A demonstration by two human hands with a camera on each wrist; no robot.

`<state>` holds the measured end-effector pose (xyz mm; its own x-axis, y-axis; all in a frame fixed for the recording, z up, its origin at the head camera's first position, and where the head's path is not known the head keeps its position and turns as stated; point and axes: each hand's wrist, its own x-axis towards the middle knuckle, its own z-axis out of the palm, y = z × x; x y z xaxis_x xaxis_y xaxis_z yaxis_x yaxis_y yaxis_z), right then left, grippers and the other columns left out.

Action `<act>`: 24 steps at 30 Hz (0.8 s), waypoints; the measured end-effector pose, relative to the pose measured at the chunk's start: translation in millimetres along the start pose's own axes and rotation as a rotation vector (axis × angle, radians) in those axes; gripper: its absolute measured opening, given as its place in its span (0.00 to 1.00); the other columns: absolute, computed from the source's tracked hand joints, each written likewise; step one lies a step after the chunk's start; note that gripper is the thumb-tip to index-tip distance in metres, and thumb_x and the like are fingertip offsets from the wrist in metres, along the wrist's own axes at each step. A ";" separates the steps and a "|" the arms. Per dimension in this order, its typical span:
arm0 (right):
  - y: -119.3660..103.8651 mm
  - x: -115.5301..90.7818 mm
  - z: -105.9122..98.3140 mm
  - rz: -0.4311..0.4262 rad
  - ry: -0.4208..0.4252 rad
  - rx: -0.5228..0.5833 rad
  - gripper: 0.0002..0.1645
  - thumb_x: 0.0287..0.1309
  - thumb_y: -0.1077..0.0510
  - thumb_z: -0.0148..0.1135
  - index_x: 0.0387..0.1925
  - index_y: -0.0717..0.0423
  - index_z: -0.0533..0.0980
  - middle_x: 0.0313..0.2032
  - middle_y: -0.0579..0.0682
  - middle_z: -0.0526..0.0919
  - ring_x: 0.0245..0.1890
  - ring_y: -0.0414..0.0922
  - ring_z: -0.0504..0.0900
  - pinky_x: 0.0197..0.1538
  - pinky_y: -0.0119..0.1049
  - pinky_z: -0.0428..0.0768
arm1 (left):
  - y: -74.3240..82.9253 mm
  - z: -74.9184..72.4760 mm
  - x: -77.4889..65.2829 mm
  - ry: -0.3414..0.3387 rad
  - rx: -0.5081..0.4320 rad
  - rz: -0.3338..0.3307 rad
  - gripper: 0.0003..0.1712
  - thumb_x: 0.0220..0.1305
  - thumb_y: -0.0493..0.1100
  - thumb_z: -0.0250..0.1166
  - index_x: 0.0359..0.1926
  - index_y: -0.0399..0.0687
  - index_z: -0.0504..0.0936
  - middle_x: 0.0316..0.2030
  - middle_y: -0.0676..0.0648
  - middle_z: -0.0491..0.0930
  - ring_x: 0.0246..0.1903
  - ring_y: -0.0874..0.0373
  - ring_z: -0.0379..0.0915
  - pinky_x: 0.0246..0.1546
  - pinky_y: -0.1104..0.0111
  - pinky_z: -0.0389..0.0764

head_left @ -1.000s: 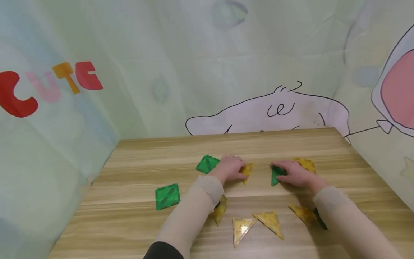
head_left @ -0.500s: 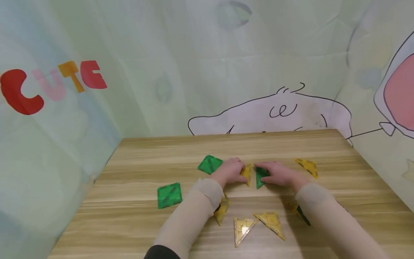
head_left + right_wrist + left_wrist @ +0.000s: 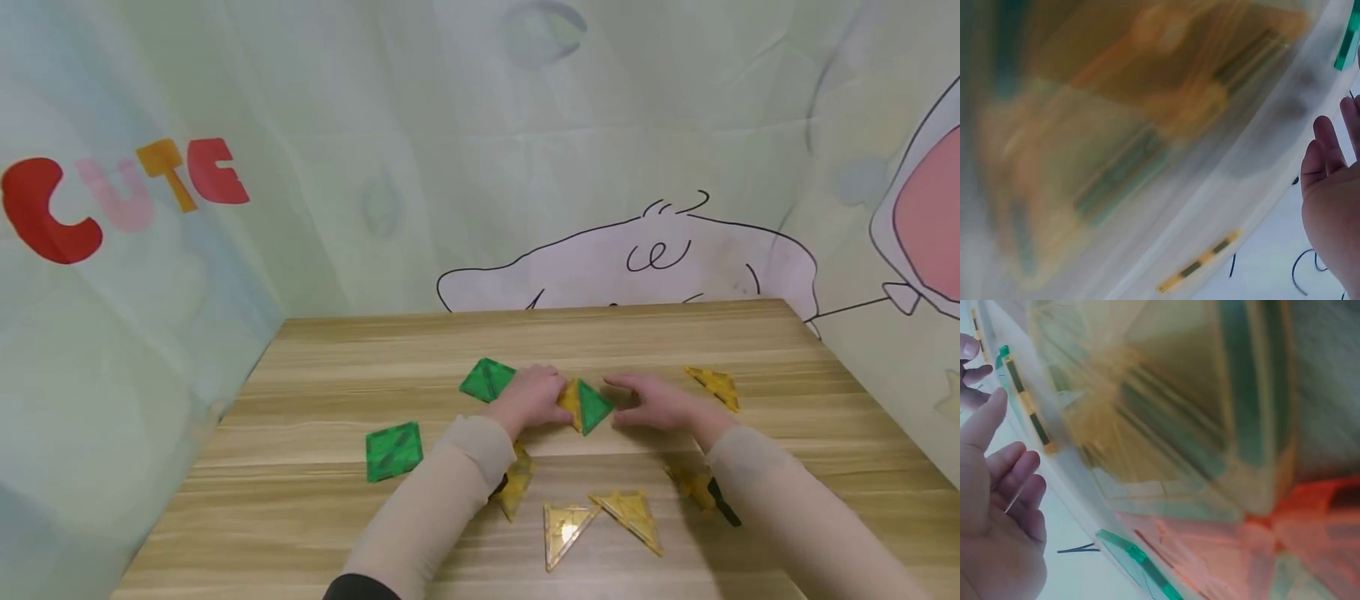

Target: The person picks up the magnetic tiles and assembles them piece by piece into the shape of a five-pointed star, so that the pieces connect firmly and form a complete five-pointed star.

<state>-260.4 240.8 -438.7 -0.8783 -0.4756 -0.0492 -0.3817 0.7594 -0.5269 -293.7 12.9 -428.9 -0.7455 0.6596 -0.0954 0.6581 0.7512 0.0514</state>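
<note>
Near the middle of the table in the head view, my left hand (image 3: 527, 396) holds the left side of a yellow triangular tile (image 3: 572, 404) between thumb and fingers. A green triangular tile (image 3: 595, 407) lies against its right side, and the pair make a diamond. Just right of the green tile is my right hand (image 3: 654, 402), thumb and fingers spread and holding nothing. The right wrist view also has this hand (image 3: 1335, 194) with nothing in its fingers. Part of the yellow tile is hidden behind my left fingers.
Green square shapes lie at the left (image 3: 394, 452) and beyond my left hand (image 3: 486, 379). Yellow triangles lie in front (image 3: 564, 529) (image 3: 633, 518) and at back right (image 3: 716, 387). More yellow tiles show beside my left wrist (image 3: 517, 487) and right wrist (image 3: 690, 486).
My right hand slid the green triangle left to meet the yellow one, then let go and drew back slightly right. My left hand stayed at the yellow triangle.
</note>
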 end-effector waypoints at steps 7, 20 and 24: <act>-6.7 -25.0 -2.6 -0.099 -0.040 -0.059 0.34 0.55 0.53 0.66 0.60 0.62 0.69 0.58 0.60 0.72 0.57 0.60 0.70 0.55 0.56 0.69 | 2.2 -8.9 -19.3 -0.014 -0.106 0.194 0.24 0.58 0.56 0.65 0.53 0.51 0.80 0.50 0.53 0.77 0.50 0.57 0.70 0.51 0.65 0.69; -31.4 -58.4 12.0 -0.266 -0.107 -0.096 0.26 0.53 0.43 0.65 0.54 0.47 0.76 0.52 0.47 0.74 0.52 0.49 0.71 0.53 0.52 0.69 | 8.1 -7.1 -58.1 -0.243 -0.267 0.423 0.23 0.56 0.52 0.68 0.53 0.60 0.77 0.53 0.63 0.73 0.51 0.65 0.64 0.54 0.70 0.62; -35.7 -65.4 15.4 -0.301 -0.173 -0.092 0.27 0.51 0.41 0.65 0.54 0.41 0.76 0.50 0.42 0.73 0.50 0.44 0.70 0.52 0.47 0.71 | 12.3 -3.4 -65.3 -0.284 -0.235 0.487 0.24 0.54 0.52 0.69 0.53 0.65 0.76 0.51 0.65 0.72 0.49 0.67 0.62 0.52 0.70 0.61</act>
<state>-184.9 238.0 -429.8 -0.6639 -0.7461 -0.0503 -0.6472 0.6070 -0.4612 -237.3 -20.9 -418.7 -0.2859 0.9209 -0.2651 0.8513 0.3710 0.3709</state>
